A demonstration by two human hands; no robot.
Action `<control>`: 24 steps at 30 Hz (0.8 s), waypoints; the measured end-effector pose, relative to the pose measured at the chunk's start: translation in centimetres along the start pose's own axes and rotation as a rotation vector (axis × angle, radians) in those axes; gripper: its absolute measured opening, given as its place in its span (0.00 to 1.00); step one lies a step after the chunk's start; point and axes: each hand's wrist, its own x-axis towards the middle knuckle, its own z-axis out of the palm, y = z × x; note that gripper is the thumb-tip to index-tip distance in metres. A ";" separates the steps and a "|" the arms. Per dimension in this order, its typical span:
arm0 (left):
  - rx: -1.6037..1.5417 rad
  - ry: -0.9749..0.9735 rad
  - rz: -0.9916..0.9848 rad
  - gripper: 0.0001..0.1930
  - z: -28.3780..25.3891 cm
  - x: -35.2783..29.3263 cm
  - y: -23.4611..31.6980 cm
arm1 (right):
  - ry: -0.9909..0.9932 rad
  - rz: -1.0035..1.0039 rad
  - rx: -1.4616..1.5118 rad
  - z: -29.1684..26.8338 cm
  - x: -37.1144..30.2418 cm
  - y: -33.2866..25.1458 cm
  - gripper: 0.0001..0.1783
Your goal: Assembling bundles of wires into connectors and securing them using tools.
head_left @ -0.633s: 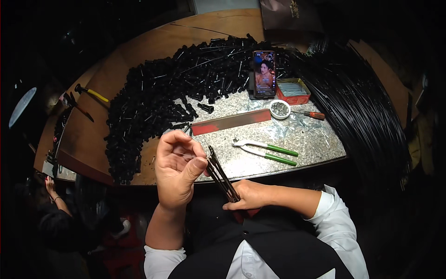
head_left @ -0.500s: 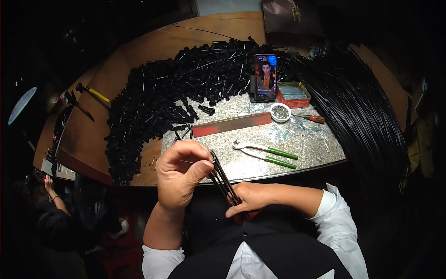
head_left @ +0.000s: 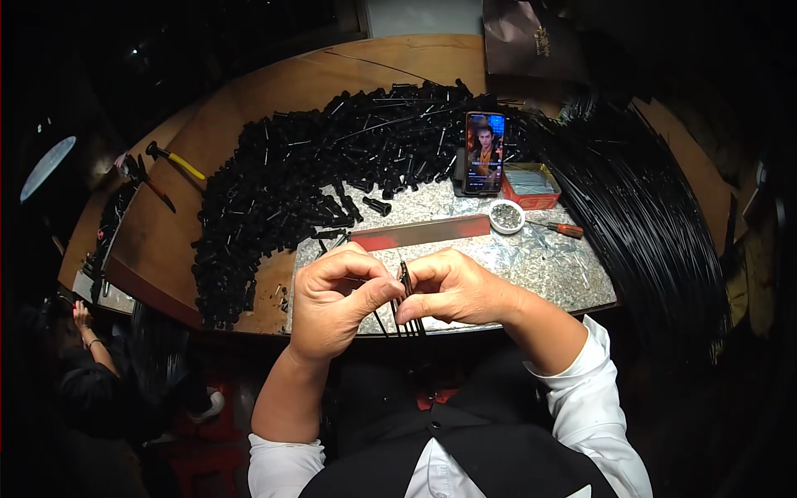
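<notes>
In front of my chest, over the table's near edge, my right hand (head_left: 465, 292) pinches the top of a small bundle of thin black ribs (head_left: 408, 329), which look like umbrella ribs. Their joined top end pokes up between my fingertips while the lower ends hang down. My left hand (head_left: 334, 300) is closed, thumb against forefinger, right beside that end. What the left fingertips pinch is too small to make out. Behind the hands lies a worn red-and-grey bar (head_left: 419, 231) on the speckled stone slab (head_left: 573, 278).
A large heap of black tubular parts (head_left: 290, 166) covers the table's left and back. Long black rods (head_left: 647, 216) lie at the right. A phone (head_left: 485, 153), a red tin (head_left: 531, 187), a white cup (head_left: 506, 217), a screwdriver (head_left: 558, 227) and yellow-handled pliers (head_left: 176, 160) stand or lie around.
My right hand has moved up from the ribs' lower end to their top, beside my left hand. The bundle hangs more upright. My right hand and forearm now hide the green-handled pliers.
</notes>
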 end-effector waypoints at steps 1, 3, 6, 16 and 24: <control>-0.001 0.032 -0.031 0.03 0.1 0.0 0.0 | 0.025 0.025 -0.028 0.0 0.1 0.1 0.14; 0.001 0.065 -0.052 0.03 0.3 0.2 0.4 | 0.049 0.024 -0.026 0.0 0.0 0.9 0.14; -0.015 0.047 -0.051 0.02 -0.1 0.3 0.3 | 0.080 -0.050 -0.038 -0.4 -0.1 1.8 0.13; -0.151 0.048 -0.244 0.02 -0.5 0.9 -0.4 | 0.250 0.023 0.158 1.3 0.0 2.0 0.10; -0.240 0.047 -0.283 0.07 -2.1 0.5 -1.3 | 0.300 -0.007 0.311 2.4 0.9 2.0 0.10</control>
